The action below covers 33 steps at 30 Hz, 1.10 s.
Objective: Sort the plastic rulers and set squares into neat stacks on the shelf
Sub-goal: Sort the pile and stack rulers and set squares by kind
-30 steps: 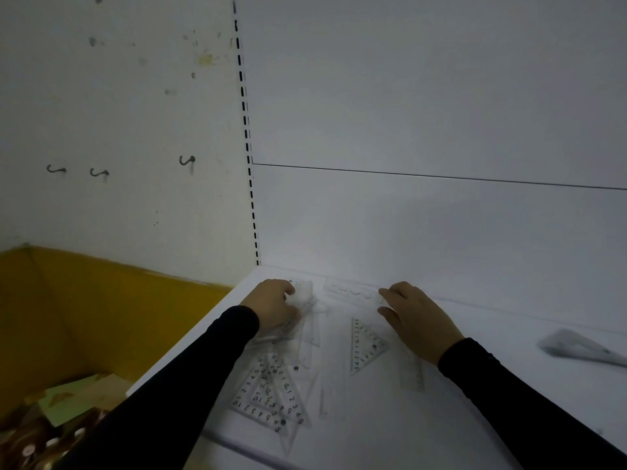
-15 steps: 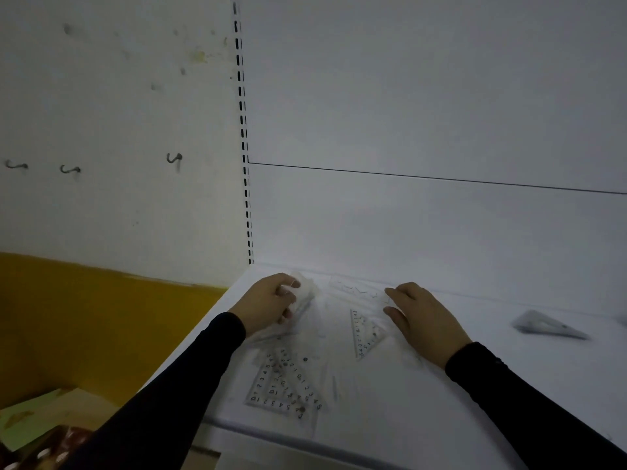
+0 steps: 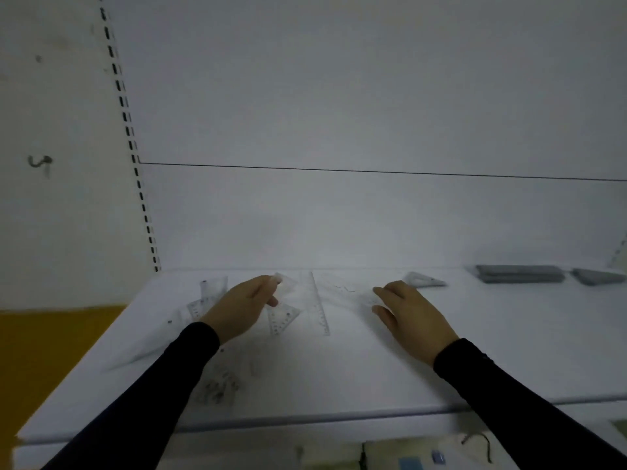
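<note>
Your left hand pinches a clear plastic piece, maybe a small set square, above the white shelf. A clear ruler lies just right of it. Your right hand rests flat and relaxed, holding nothing. Grey stacks sit far right.

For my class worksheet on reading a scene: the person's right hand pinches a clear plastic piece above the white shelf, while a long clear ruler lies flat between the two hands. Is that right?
Not quite. The head view shows the left hand pinching the clear plastic piece, not the right. The right hand holds nothing, its fingers resting on the white shelf. The long clear ruler does lie flat between the two hands.
</note>
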Each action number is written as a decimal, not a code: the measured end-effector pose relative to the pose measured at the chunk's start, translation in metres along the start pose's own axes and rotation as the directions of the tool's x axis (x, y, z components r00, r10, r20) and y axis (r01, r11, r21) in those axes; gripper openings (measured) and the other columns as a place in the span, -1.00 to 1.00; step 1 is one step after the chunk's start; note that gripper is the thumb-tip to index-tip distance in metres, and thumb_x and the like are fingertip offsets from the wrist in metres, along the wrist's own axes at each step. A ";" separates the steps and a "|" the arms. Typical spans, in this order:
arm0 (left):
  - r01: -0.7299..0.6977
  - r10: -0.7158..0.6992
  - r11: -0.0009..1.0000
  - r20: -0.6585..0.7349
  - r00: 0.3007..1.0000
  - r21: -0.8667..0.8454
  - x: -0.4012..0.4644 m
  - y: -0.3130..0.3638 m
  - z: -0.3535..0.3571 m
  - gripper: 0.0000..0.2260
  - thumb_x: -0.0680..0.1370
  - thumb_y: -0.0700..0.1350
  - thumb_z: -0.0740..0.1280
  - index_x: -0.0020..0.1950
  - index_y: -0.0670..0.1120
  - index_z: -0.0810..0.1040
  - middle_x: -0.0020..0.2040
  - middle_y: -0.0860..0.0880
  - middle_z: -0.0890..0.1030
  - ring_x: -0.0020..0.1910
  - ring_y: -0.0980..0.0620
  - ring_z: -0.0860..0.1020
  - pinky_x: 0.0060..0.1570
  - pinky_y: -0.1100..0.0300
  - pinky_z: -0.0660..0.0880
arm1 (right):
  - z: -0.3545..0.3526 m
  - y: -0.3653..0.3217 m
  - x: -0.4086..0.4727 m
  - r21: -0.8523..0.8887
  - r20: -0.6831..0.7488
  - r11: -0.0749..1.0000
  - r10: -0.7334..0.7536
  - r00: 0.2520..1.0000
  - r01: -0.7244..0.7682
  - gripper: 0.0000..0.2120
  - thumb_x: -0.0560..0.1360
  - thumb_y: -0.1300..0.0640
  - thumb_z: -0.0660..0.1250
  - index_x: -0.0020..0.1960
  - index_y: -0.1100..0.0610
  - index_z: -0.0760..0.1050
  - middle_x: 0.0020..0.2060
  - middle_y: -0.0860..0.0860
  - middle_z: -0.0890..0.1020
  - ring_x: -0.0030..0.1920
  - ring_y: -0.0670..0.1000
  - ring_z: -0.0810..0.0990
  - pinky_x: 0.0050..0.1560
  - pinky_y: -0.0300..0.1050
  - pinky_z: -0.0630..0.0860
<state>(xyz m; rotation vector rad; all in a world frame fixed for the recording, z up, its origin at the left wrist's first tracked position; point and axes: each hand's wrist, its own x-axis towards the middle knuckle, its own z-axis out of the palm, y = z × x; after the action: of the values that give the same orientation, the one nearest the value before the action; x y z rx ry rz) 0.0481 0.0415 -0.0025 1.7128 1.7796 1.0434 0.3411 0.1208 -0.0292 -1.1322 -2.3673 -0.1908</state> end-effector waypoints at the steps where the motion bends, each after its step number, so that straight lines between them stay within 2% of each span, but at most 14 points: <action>1: -0.018 0.018 0.999 -0.008 1.000 0.041 0.000 0.006 0.006 -0.74 0.64 0.08 0.03 0.15 0.10 0.47 -0.04 0.05 0.61 -0.26 0.19 0.45 -0.17 0.21 0.37 | -0.004 0.007 -0.005 -0.001 -0.004 1.000 0.003 1.000 -0.003 -0.59 0.54 -0.05 0.14 0.19 0.20 0.53 0.00 0.12 0.58 -0.09 0.15 0.60 -0.15 -0.05 0.58; 5: -0.042 0.049 0.996 -0.090 0.995 0.082 0.007 0.033 0.036 -0.76 0.66 -0.05 0.06 0.06 -0.01 0.53 -0.01 0.07 0.61 -0.20 0.14 0.49 -0.14 0.21 0.39 | -0.023 0.042 -0.029 0.005 -0.007 1.000 0.007 1.000 -0.007 -0.51 0.52 -0.11 0.03 0.17 0.18 0.54 0.01 0.11 0.59 -0.05 0.15 0.61 -0.11 -0.05 0.59; 7: -0.040 0.048 0.996 -0.099 0.994 0.078 0.010 0.051 0.058 -0.76 0.65 -0.09 0.08 0.03 -0.05 0.54 -0.01 0.05 0.61 -0.23 0.13 0.47 -0.10 0.19 0.40 | -0.036 0.068 -0.043 0.001 -0.025 1.000 0.004 1.000 -0.004 -0.54 0.53 -0.10 0.06 0.17 0.17 0.54 0.01 0.11 0.59 -0.06 0.15 0.60 -0.12 -0.03 0.59; 9: -0.027 0.036 0.996 -0.110 0.993 0.089 0.010 0.071 0.086 -0.79 0.64 -0.13 0.09 0.04 -0.03 0.52 -0.06 0.03 0.60 -0.22 0.06 0.47 -0.17 0.21 0.39 | -0.048 0.096 -0.060 0.003 -0.036 1.000 0.019 0.999 -0.019 -0.63 0.55 -0.04 0.16 0.19 0.17 0.52 0.02 0.10 0.57 -0.06 0.15 0.59 -0.14 0.02 0.59; 11: 0.002 0.007 0.997 -0.119 0.993 0.079 0.011 0.093 0.115 -0.78 0.63 -0.15 0.08 0.18 0.02 0.45 -0.10 0.02 0.61 -0.24 0.07 0.47 -0.25 0.26 0.37 | -0.058 0.126 -0.077 0.003 -0.040 1.000 0.028 0.999 -0.028 -0.66 0.54 0.01 0.23 0.22 0.19 0.50 0.02 0.11 0.56 -0.07 0.15 0.58 -0.15 0.03 0.58; 14: 0.043 -0.039 0.998 -0.086 0.996 0.047 0.012 0.124 0.157 -0.64 0.64 -0.09 0.11 0.43 0.09 0.26 -0.10 -0.08 0.58 -0.20 0.09 0.48 -0.19 0.28 0.38 | -0.069 0.166 -0.098 0.010 -0.033 1.000 0.022 0.999 -0.022 -0.66 0.55 0.02 0.24 0.24 0.18 0.49 0.03 0.10 0.55 -0.06 0.14 0.57 -0.13 0.01 0.57; 16: 0.064 -0.061 0.996 -0.049 0.997 0.056 0.014 0.140 0.180 -0.56 0.61 0.00 0.19 0.48 0.12 0.18 -0.16 -0.04 0.50 -0.18 0.06 0.47 -0.12 0.24 0.37 | -0.074 0.188 -0.107 0.022 -0.032 0.999 0.025 0.999 -0.024 -0.65 0.56 0.02 0.24 0.26 0.18 0.48 0.05 0.10 0.55 -0.04 0.13 0.57 -0.10 0.00 0.57; 18: 0.055 -0.054 0.988 -0.005 0.999 0.141 0.018 0.151 0.197 -0.41 0.54 0.06 0.31 0.50 0.13 0.12 -0.18 0.02 0.46 -0.19 0.09 0.45 -0.10 0.22 0.35 | -0.079 0.204 -0.112 0.039 -0.026 0.999 0.029 0.999 -0.028 -0.65 0.56 0.02 0.23 0.27 0.18 0.47 0.06 0.09 0.54 -0.03 0.12 0.56 -0.08 -0.02 0.56; 19: 0.047 -0.050 0.982 0.012 0.999 0.181 0.021 0.155 0.204 -0.35 0.51 0.05 0.35 0.51 0.13 0.09 -0.12 0.01 0.48 -0.17 0.09 0.45 -0.08 0.22 0.35 | -0.081 0.212 -0.114 0.045 -0.023 0.999 0.029 0.999 -0.028 -0.65 0.56 0.02 0.23 0.27 0.18 0.47 0.07 0.09 0.54 -0.02 0.12 0.56 -0.07 -0.03 0.56; 22: 0.029 -0.037 0.968 0.025 0.999 0.249 0.033 0.165 0.218 -0.28 0.50 0.03 0.37 0.54 0.12 0.02 0.23 -0.09 0.50 0.01 0.06 0.42 0.04 0.22 0.33 | -0.085 0.232 -0.114 0.059 -0.033 0.998 0.025 0.999 -0.023 -0.65 0.56 0.03 0.24 0.26 0.19 0.48 0.06 0.09 0.55 -0.03 0.11 0.57 -0.07 -0.06 0.55; 27: -0.026 -0.015 0.919 0.100 0.995 0.392 0.065 0.172 0.235 -0.25 0.56 0.07 0.28 0.56 0.05 -0.16 0.17 -0.20 0.54 -0.08 -0.01 0.45 -0.05 0.21 0.33 | -0.080 0.259 -0.106 0.067 -0.007 0.997 0.047 0.999 -0.047 -0.64 0.56 0.01 0.23 0.28 0.17 0.46 0.08 0.07 0.53 0.01 0.09 0.56 -0.03 -0.07 0.53; 29: -0.024 -0.024 0.910 0.111 0.994 0.413 0.082 0.171 0.239 -0.26 0.57 0.09 0.25 0.56 0.01 -0.18 0.25 -0.23 0.50 0.09 -0.12 0.49 0.04 0.15 0.36 | -0.077 0.271 -0.100 0.052 -0.001 0.998 0.044 0.999 -0.044 -0.64 0.56 0.01 0.23 0.28 0.16 0.47 0.08 0.06 0.53 0.02 0.09 0.56 -0.03 -0.09 0.52; 31: -0.018 -0.042 0.894 0.123 0.991 0.448 0.099 0.168 0.241 -0.28 0.57 0.12 0.23 0.56 -0.03 -0.12 0.29 -0.22 0.45 0.23 -0.15 0.44 0.14 0.13 0.35 | -0.076 0.281 -0.091 0.040 0.006 0.998 0.056 0.998 -0.057 -0.64 0.56 0.00 0.23 0.29 0.15 0.46 0.09 0.05 0.54 0.04 0.07 0.55 -0.02 -0.10 0.51; 33: -0.028 -0.034 0.874 0.119 0.992 0.485 0.114 0.164 0.242 -0.34 0.56 0.15 0.23 0.54 -0.08 0.06 0.26 -0.17 0.45 0.18 -0.11 0.45 0.09 0.17 0.34 | -0.074 0.290 -0.080 0.023 0.013 0.998 0.051 0.999 -0.051 -0.64 0.56 0.00 0.23 0.28 0.15 0.47 0.10 0.06 0.54 0.05 0.08 0.55 -0.02 -0.11 0.50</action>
<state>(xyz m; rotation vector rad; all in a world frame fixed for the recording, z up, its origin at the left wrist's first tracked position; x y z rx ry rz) 0.3228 0.1927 -0.0024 2.0061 2.0809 0.4861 0.6320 0.2275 -0.0307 -1.1845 -2.3427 -0.1384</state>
